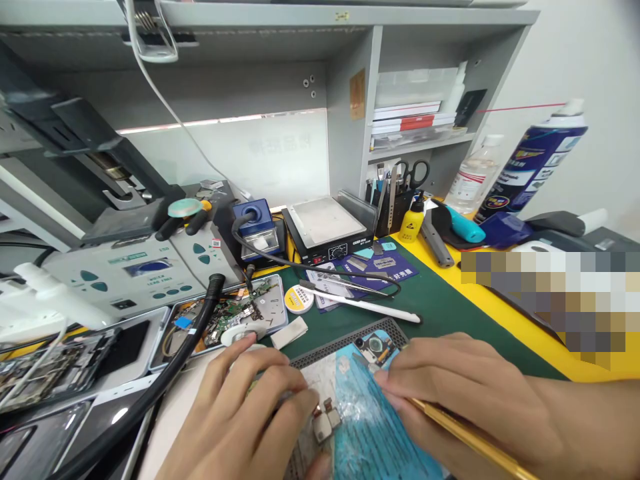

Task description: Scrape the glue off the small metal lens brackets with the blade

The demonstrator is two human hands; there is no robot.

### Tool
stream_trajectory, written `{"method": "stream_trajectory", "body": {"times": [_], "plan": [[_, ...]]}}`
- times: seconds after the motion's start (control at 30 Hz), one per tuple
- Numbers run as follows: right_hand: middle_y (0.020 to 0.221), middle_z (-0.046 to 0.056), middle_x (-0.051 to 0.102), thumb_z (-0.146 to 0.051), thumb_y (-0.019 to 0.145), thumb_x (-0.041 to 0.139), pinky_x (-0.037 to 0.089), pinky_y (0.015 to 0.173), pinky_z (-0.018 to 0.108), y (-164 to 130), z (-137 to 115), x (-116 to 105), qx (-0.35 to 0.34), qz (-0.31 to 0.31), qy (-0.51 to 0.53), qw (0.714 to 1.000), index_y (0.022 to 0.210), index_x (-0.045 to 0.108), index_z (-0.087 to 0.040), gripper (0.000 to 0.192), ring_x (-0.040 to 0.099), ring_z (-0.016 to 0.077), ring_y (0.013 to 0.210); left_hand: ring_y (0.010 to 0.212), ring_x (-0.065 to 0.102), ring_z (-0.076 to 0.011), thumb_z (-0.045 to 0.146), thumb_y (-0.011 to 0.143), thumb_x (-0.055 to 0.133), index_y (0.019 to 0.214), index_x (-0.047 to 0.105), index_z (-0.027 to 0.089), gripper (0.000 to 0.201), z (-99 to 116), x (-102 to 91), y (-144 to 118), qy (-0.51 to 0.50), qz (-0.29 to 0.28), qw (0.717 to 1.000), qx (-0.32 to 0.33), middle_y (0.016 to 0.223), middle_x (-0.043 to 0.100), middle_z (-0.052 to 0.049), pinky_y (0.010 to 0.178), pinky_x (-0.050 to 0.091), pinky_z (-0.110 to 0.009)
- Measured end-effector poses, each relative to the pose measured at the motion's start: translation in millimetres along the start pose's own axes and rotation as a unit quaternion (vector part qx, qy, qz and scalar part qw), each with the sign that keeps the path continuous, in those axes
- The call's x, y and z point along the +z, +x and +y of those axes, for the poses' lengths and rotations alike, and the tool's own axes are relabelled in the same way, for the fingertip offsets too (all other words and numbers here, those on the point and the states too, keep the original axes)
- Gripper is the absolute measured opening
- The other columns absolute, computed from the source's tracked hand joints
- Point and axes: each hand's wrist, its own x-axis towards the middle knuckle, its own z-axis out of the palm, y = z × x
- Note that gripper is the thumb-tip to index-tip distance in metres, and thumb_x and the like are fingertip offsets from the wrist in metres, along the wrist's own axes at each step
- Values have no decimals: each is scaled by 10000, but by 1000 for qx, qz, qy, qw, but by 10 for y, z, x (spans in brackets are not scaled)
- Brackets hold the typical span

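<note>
My left hand (255, 407) is curled at the lower middle, its index finger and thumb closed about a small metal-cased part (326, 424) with a short copper-coloured flex. Some of the part and the fingertips is hidden. Between the fingers of my right hand (450, 393) is a slim gold-coloured tool (465, 433), held like a pen; its kind is not clear. The tool's grey tip points at a small module with a round lens-like piece (379, 345). Beneath both hands lies a blue and whitish work pad (367, 413) with a dark perforated edge.
Behind the hands are a parts tray (273, 300), a round yellow-white tin (299, 299), a white stick tool (365, 308) and a hot plate (327, 220). A black hose (200, 333) crosses at left, before a rework station (150, 273). Bottles and a spray can (533, 160) stand right.
</note>
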Motion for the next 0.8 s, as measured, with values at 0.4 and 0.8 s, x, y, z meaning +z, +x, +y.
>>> {"method": "stream_trajectory", "body": {"times": [0.4, 0.8], "plan": [[858, 95, 755, -13, 894, 598, 542, 681, 275, -18, -21, 31, 17, -27, 11, 999, 1021, 691, -88, 174, 717, 172, 765, 1104, 625, -209, 449, 994, 579, 1010, 731, 271, 235, -82, 195, -65, 18, 77, 996, 41, 976, 787, 50, 1265, 258, -393], [873, 54, 734, -58, 923, 596, 542, 688, 237, 17, -66, 3, 43, -52, -10, 998, 990, 708, -141, 154, 702, 138, 765, 1009, 652, -191, 346, 987, 580, 982, 718, 264, 161, -69, 182, -17, 1, 90, 995, 35, 891, 774, 60, 1226, 298, -385]]}}
